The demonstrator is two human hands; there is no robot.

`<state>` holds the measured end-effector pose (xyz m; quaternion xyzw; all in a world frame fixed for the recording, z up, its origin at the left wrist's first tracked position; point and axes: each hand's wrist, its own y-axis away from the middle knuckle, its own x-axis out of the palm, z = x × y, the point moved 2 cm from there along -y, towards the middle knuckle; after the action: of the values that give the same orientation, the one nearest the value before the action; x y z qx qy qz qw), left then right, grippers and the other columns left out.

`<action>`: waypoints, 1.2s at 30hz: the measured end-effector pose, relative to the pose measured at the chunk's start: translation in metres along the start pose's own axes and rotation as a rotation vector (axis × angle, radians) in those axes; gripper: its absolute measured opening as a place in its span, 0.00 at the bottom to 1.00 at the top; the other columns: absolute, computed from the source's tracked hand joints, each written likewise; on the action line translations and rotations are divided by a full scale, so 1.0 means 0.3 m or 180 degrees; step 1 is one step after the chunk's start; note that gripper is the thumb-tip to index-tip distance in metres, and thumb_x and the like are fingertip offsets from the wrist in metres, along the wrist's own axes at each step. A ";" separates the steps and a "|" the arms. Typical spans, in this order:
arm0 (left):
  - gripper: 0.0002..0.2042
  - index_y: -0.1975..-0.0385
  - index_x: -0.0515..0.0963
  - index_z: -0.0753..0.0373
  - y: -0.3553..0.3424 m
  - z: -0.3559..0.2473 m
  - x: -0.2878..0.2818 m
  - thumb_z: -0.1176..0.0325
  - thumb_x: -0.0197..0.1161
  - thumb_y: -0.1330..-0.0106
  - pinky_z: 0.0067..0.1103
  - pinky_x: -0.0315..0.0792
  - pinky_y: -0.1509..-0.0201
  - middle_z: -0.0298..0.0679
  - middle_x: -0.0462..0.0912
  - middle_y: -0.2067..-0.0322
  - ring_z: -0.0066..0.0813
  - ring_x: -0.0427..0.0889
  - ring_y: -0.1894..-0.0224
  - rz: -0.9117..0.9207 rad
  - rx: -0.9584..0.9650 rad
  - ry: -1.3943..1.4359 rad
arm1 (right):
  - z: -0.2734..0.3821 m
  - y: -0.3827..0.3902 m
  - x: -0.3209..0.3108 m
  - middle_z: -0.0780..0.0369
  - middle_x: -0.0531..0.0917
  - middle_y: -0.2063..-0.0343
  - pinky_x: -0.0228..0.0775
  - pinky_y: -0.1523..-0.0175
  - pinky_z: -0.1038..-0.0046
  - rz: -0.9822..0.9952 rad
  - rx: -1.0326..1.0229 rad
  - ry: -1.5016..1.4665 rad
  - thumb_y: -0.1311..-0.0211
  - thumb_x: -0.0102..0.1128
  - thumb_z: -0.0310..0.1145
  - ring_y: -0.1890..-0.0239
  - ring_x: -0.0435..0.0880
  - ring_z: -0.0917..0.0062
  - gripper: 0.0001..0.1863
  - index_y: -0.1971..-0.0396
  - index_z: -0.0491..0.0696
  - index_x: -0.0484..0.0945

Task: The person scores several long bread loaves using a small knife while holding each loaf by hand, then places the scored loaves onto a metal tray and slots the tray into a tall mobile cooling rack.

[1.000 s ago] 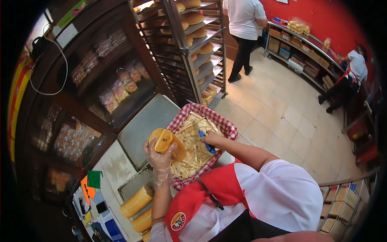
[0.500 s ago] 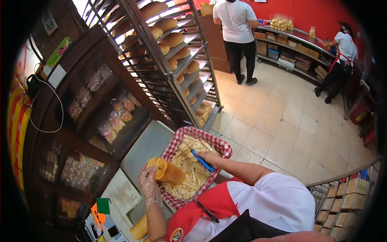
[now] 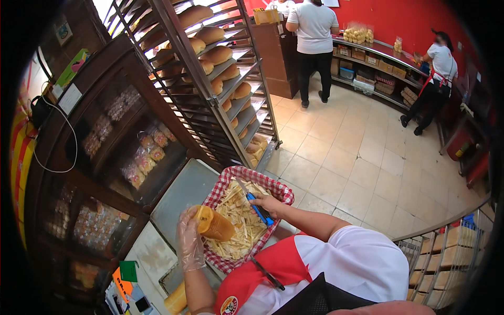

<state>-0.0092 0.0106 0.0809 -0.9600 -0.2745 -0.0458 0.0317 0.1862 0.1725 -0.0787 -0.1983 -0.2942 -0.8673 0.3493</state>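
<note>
My left hand point(image 3: 190, 239), in a clear plastic glove, is closed on one end of an orange-brown bread loaf point(image 3: 218, 229). The loaf lies tilted over a basket point(image 3: 262, 179) lined with red-and-white checked cloth. Thin pale strips that look like bread crust point(image 3: 244, 233) fill the basket. My right hand point(image 3: 268, 203), with no glove visible, grips the blue handle of a knife point(image 3: 259, 211) above the strips. Its blade points away toward the upper left, apart from the loaf. Another loaf point(image 3: 177, 299) lies beside my left forearm.
A tall metal rack point(image 3: 218, 100) of bread trays stands beyond the basket. Left of the worktop point(image 3: 184, 191) is a dark display cabinet point(image 3: 157, 202) with bagged goods. Several people work at the back, near a shelved counter point(image 3: 378, 52). Packed loaves fill a rack point(image 3: 443, 257) at right.
The knife has shifted slightly left, and its blade now shows more fully. The loaf has turned a little in my left hand. The whole view has shifted slightly.
</note>
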 end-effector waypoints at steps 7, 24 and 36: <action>0.14 0.72 0.77 0.71 -0.047 -0.026 0.007 0.68 0.71 0.53 0.26 0.69 0.53 0.45 0.77 0.64 0.36 0.77 0.60 -0.0211 0.0437 -0.2368 | -0.046 -0.021 -0.022 0.62 0.77 0.68 0.76 0.61 0.74 0.0275 0.0228 -0.0247 0.39 0.59 0.31 0.67 0.79 0.76 0.16 0.53 0.45 0.69; 0.13 0.71 0.77 0.69 -0.078 0.045 0.048 0.69 0.71 0.53 0.28 0.69 0.50 0.47 0.78 0.63 0.41 0.77 0.58 -0.0831 0.0536 -0.2275 | -0.029 -0.036 -0.010 0.65 0.74 0.78 0.65 0.72 0.74 0.0255 0.1166 -0.0404 0.35 0.47 0.54 0.77 0.73 0.77 0.18 0.64 0.54 0.73; 0.15 0.57 0.75 0.73 0.075 0.133 0.086 0.82 0.61 0.47 0.24 0.62 0.38 0.43 0.73 0.49 0.33 0.71 0.45 -0.1016 0.0455 -0.0131 | -0.036 -0.043 -0.022 0.64 0.76 0.75 0.71 0.68 0.74 0.0667 0.1438 -0.0817 0.35 0.52 0.46 0.73 0.76 0.75 0.14 0.63 0.50 0.72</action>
<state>0.0274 0.0085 0.0432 -0.9002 -0.4267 -0.0110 0.0867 0.1800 0.1762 -0.0950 -0.2530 -0.4998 -0.7066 0.4323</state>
